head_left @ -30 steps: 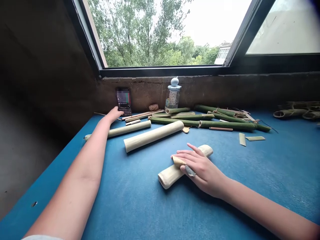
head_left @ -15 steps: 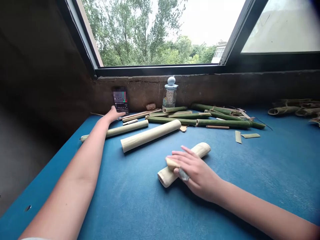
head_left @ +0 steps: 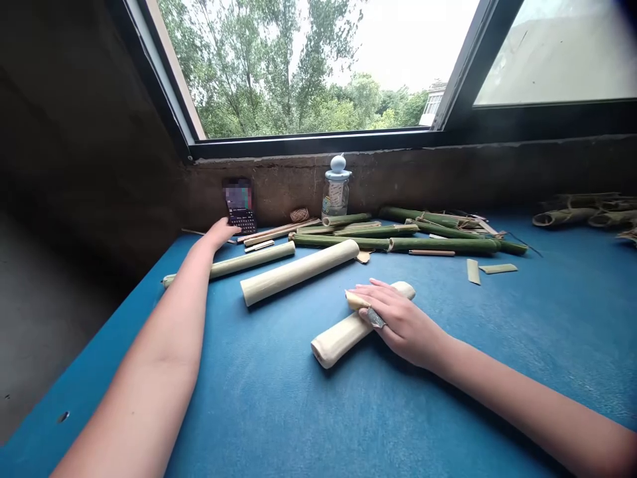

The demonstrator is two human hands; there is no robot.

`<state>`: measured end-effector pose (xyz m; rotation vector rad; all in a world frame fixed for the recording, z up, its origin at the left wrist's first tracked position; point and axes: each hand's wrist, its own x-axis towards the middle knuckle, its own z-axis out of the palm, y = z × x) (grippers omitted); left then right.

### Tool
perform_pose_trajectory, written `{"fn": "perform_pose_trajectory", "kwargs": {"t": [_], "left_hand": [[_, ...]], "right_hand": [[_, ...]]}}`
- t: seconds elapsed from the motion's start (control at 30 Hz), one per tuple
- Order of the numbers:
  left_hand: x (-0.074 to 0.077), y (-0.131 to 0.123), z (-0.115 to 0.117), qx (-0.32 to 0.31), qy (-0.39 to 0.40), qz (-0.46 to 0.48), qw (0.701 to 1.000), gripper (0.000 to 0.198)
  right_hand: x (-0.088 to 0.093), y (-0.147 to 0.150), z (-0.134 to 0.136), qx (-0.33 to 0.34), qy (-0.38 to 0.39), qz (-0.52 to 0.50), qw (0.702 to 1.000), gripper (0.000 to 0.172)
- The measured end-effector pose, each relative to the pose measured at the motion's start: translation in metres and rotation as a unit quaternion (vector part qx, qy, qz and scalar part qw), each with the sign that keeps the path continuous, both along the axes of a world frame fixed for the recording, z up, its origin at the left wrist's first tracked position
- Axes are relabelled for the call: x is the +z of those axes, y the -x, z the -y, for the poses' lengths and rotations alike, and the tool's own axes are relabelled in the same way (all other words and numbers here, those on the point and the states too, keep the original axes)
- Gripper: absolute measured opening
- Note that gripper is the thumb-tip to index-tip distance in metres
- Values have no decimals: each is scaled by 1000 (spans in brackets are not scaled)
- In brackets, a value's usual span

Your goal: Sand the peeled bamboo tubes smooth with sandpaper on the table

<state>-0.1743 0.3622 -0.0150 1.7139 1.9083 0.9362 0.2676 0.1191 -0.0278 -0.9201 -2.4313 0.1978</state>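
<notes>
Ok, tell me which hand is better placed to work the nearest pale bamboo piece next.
Probably the right hand: it lies over that bamboo piece, with a tan sheet under its fingers. The left hand is stretched far forward, at the phone.

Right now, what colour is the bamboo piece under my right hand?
Pale cream; the bamboo piece shows best in the head view.
</notes>
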Motion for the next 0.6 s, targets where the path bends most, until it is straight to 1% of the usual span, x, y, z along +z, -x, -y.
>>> {"fn": "perform_pose_trajectory", "kwargs": {"t": [0.17, 0.27, 0.33, 0.43, 0.53, 0.6], "left_hand": [[0, 2, -2, 37, -9, -36, 999, 46], [1, -1, -1, 35, -7, -30, 999, 46], [2, -4, 0, 30, -14, -24, 999, 46], [4, -7, 2, 29, -26, -26, 999, 45], [6, -8, 1, 37, -18, -14, 999, 42], [5, -7, -1, 44, -5, 9, 999, 39]], "right_hand": [[0, -3, -2, -2, -5, 1, 1000, 37], [-1, -8, -10, 0, -4, 0, 1000, 38], [-2, -10, -15, -15, -2, -4, 1000, 40], [-2, -5, -10, -30, 2, -3, 1000, 40], [-2, 4, 1, 20, 14, 8, 1000, 39], [-2, 4, 1, 50, 25, 12, 998, 40]]}}
